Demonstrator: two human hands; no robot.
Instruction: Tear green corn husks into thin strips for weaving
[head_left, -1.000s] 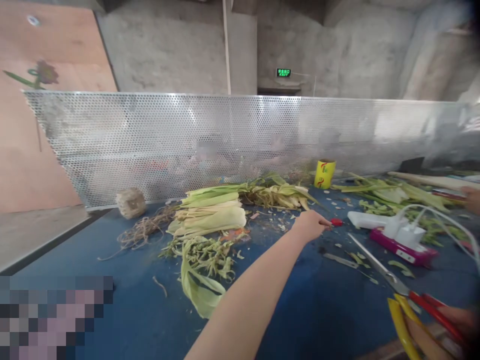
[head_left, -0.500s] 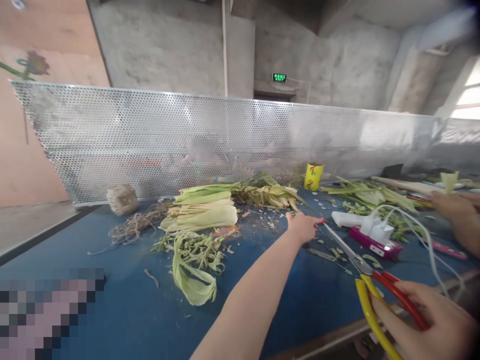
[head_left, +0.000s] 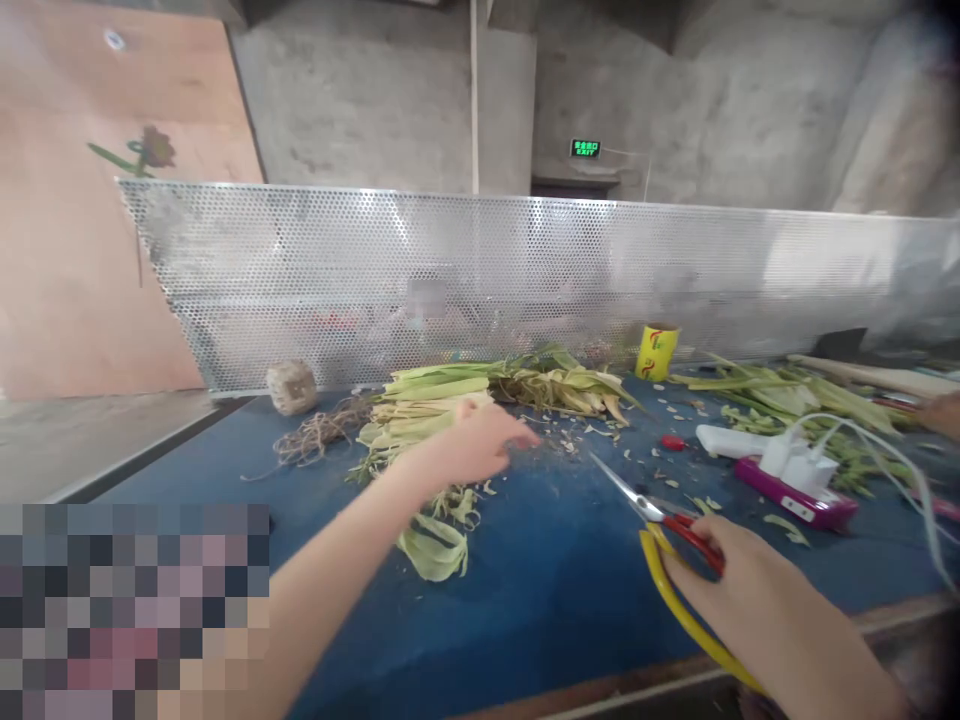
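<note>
Two hands reach over the blue worktop [head_left: 495, 600], and only your right hand [head_left: 739, 575] is clearly loaded: its fingers are wrapped round the red and yellow handles of the scissors [head_left: 646, 508], which point in from the near edge. Your left hand [head_left: 480, 445] looks bare, fingers bent but apart, partly covering the stack of pale leaves [head_left: 439, 388]; whether it touches them, I cannot tell.

That stack lies around the middle of the far edge, its leaves roughly lined up – so gathering looks partly done. Scraps [head_left: 705, 503] strewn between the scissors and the right end suggest some trimming is done too. What seems left: a curled leaf [head_left: 433, 548] nearer the near edge, loose greens [head_left: 810, 395] unsorted toward the far right corner, and twine [head_left: 319, 432] toward the far left corner – lying in a tangle. No leaf shows between your blades.
</note>
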